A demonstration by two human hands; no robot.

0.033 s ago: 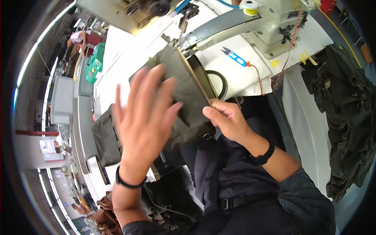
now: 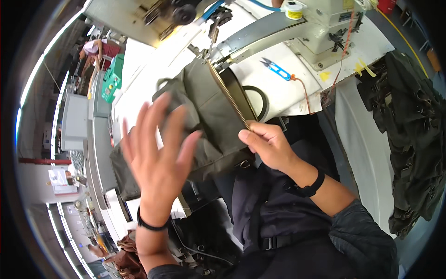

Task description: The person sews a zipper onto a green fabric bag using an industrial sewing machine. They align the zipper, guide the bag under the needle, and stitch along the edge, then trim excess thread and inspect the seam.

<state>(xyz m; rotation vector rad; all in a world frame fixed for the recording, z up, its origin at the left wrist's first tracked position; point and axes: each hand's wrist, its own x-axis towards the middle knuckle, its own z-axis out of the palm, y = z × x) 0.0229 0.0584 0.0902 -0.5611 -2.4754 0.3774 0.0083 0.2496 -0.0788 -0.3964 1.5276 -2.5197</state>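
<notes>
A dark olive fabric bag (image 2: 216, 109) lies on the white sewing table, its far end at the needle area of a sewing machine (image 2: 260, 39). Along its right edge runs a brass-toothed zipper (image 2: 231, 96). Close to me, my right hand (image 2: 272, 145) pinches the near end of that zipper edge between thumb and fingers. My left hand (image 2: 158, 156) hovers over the bag's left part, fingers spread and slightly blurred, holding nothing. A dark loop handle (image 2: 265, 100) curves out from the bag's right side.
Blue thread snips (image 2: 278, 69) on an orange cord lie right of the bag. A yellow-labelled spool (image 2: 294, 11) sits on the machine. Dark strapped pieces (image 2: 413, 139) are heaped at the right. A green box (image 2: 113, 79) and another person (image 2: 95, 49) are at the far left.
My left hand has shifted left and slightly down, uncovering more of the bag. My right hand stays on the zipper edge, almost unmoved.
</notes>
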